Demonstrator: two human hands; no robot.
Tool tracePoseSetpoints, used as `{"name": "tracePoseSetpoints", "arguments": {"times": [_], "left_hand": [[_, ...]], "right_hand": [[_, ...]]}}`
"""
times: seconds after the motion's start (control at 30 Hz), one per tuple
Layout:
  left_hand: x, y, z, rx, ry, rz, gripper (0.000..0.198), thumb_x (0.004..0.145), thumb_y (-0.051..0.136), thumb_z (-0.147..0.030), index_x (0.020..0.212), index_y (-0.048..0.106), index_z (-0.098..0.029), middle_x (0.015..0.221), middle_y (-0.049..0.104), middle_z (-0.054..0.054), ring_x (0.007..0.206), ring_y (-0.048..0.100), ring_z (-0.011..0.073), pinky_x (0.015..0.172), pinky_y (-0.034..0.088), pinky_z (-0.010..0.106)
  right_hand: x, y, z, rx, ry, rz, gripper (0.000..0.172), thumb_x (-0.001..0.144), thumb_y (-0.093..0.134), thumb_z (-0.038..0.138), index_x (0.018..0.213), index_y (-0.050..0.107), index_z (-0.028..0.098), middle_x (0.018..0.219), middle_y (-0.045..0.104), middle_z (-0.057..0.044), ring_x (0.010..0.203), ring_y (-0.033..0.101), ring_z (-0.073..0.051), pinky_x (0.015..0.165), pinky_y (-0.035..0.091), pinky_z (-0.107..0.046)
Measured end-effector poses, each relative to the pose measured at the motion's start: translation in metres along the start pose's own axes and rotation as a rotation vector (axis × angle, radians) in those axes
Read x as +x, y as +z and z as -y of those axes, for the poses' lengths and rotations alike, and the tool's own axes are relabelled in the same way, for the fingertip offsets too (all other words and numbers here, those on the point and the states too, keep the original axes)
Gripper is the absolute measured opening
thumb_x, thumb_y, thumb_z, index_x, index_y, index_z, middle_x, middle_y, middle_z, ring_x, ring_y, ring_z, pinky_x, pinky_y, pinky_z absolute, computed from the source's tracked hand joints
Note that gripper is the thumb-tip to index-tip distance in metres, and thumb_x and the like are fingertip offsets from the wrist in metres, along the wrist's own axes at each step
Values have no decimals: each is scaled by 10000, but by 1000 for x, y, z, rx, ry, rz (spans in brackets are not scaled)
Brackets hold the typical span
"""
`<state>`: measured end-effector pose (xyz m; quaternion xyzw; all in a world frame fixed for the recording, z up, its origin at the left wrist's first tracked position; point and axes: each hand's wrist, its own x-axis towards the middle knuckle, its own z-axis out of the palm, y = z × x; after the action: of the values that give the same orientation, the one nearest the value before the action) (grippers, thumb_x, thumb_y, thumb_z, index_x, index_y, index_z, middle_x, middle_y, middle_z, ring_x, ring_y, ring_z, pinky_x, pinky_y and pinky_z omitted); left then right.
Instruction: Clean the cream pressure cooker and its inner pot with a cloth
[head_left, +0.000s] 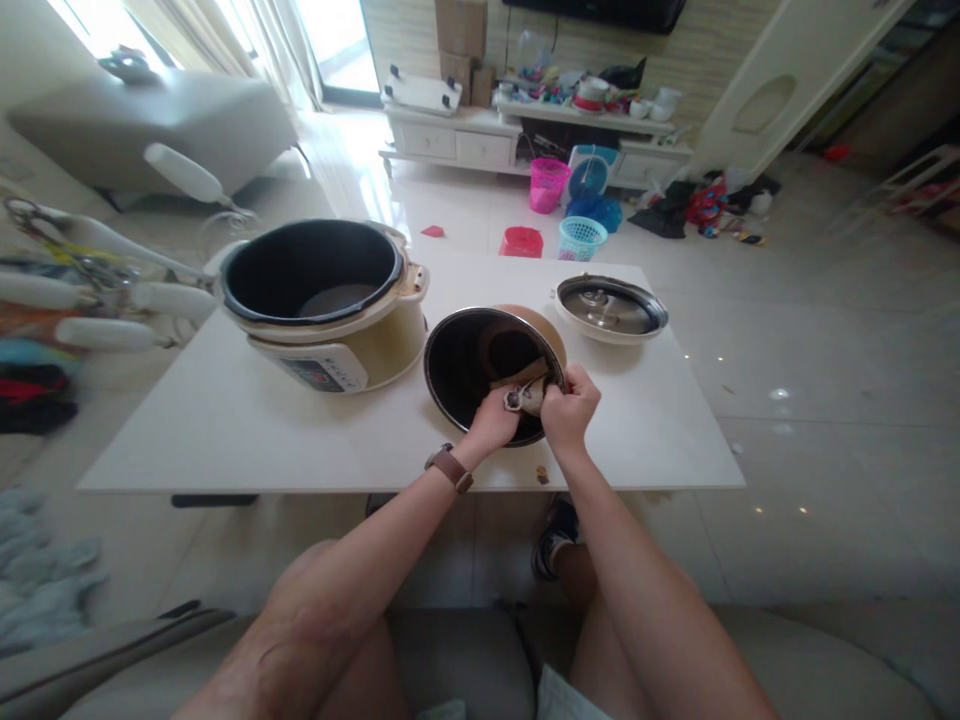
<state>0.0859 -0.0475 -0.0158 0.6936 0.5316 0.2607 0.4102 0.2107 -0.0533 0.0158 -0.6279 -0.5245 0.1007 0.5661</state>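
An inner pot (469, 365) with a dark inside lies tilted on the white table, its mouth facing me. My left hand (495, 418) reaches into the mouth, its fingers closed on a crumpled beige cloth (532, 394) against the right inner wall. On the right side of the rim, my right hand (571, 408) is wrapped round the edge, near the cloth. To the left stands the electric pressure cooker body (382, 345), open at the top with a dark hollow inside. The cooker lid (611, 308) rests upside down at the far right, apart from both hands.
The white table (247, 440) ends just in front of my knees. A small brown and yellow bit (542, 474) lies near its front edge. A rack with white handles (142, 290) is at the left. Beyond are a pink basket (549, 188) and a blue basket (582, 236).
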Motion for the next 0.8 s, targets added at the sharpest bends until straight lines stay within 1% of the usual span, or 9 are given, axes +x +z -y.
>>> {"name": "tracePoseSetpoints", "arguments": {"times": [0.07, 0.17, 0.27, 0.37, 0.5, 0.57, 0.67, 0.73, 0.8], "left_hand": [[0, 0, 0, 25, 11, 18, 380, 913, 537, -99, 1175, 779, -227, 1159, 816, 96, 1110, 757, 284, 917, 562, 333], [-4, -8, 2, 212, 67, 105, 392, 903, 542, -86, 1125, 811, -266, 1116, 825, 90, 1098, 764, 288, 946, 552, 339], [-8, -19, 5, 443, 157, 152, 438, 878, 559, -56, 1123, 832, -295, 1124, 825, 90, 1099, 765, 285, 1075, 508, 388], [-10, -27, 4, 645, 211, 164, 416, 875, 576, -54, 1103, 849, -271, 1083, 825, 117, 1074, 773, 289, 1212, 403, 464], [-10, -35, -1, 771, 230, 173, 349, 872, 601, -76, 1044, 864, -229, 982, 823, 140, 1023, 786, 293, 1269, 332, 505], [-9, -38, -2, 771, 229, 168, 354, 863, 611, -75, 1058, 862, -231, 970, 824, 137, 1030, 785, 292, 1278, 317, 506], [-9, -37, 1, 699, 212, 139, 411, 847, 603, -60, 1136, 842, -227, 1055, 825, 141, 1085, 772, 309, 1270, 323, 516], [-8, -31, 2, 578, 168, 108, 467, 832, 591, -44, 1188, 823, -236, 1150, 817, 134, 1139, 756, 313, 1225, 388, 487], [-4, -21, 3, 350, 105, 76, 484, 836, 569, -35, 1197, 813, -246, 1195, 811, 111, 1163, 746, 293, 1120, 487, 416]], "right_hand": [[-2, 2, -2, -3, 11, -1, 344, 681, 468, 79, 616, 189, 269, 612, 243, 61, 609, 261, -139, 608, 211, -320], [4, 0, -5, -13, 69, -39, 363, 679, 493, 83, 608, 194, 277, 587, 215, 75, 590, 240, -136, 601, 198, -324], [18, -9, -6, -63, 122, -62, 358, 678, 548, 86, 626, 250, 279, 583, 248, 89, 587, 253, -133, 603, 225, -318], [33, -20, -6, -116, 112, -71, 317, 639, 580, 65, 700, 346, 269, 631, 331, 95, 607, 310, -131, 629, 277, -302], [42, -27, -13, -104, 115, 18, 305, 635, 546, 66, 638, 312, 261, 596, 277, 94, 595, 276, -118, 607, 240, -301], [42, -25, -19, -59, 156, 66, 326, 640, 531, 80, 587, 265, 260, 572, 229, 89, 588, 241, -113, 590, 205, -305], [37, -20, -25, 27, 194, 52, 322, 619, 524, 94, 563, 250, 256, 570, 204, 85, 590, 217, -108, 574, 175, -305], [31, -16, -24, 82, 203, 33, 312, 610, 523, 104, 555, 255, 254, 569, 205, 84, 589, 211, -105, 566, 162, -306], [26, -12, -21, 120, 209, 21, 301, 617, 529, 119, 548, 269, 253, 565, 220, 84, 587, 222, -104, 561, 169, -301]]}}
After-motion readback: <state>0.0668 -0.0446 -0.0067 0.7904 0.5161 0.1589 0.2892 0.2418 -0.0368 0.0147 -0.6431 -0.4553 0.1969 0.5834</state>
